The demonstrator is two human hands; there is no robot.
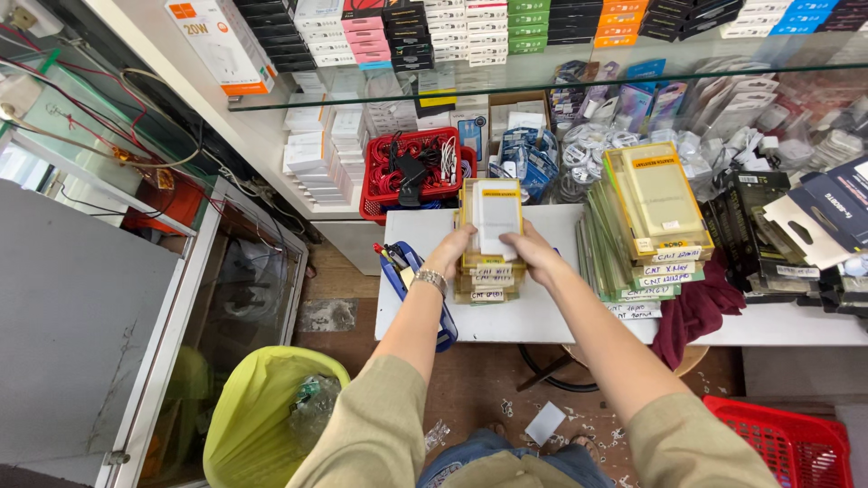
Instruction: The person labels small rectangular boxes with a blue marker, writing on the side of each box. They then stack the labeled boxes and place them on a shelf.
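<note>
Both my hands grip one thick stack of flat yellow-edged packets (491,217) held over a white table (542,316). My left hand (449,252) clasps the stack's left side; a metal watch sits on that wrist. My right hand (533,253) clasps its right side. The top packet has a white face. The stack's near edges carry small white labels. A second, taller pile of the same packets (653,217) lies on the table to the right, fanned and tilted.
A red basket of cables (411,172) stands behind the table under a glass shelf with boxes. Black packets (778,235) crowd the right. A dark red cloth (696,307) hangs off the table. Below are a lime bin (262,416) and a red basket (787,443).
</note>
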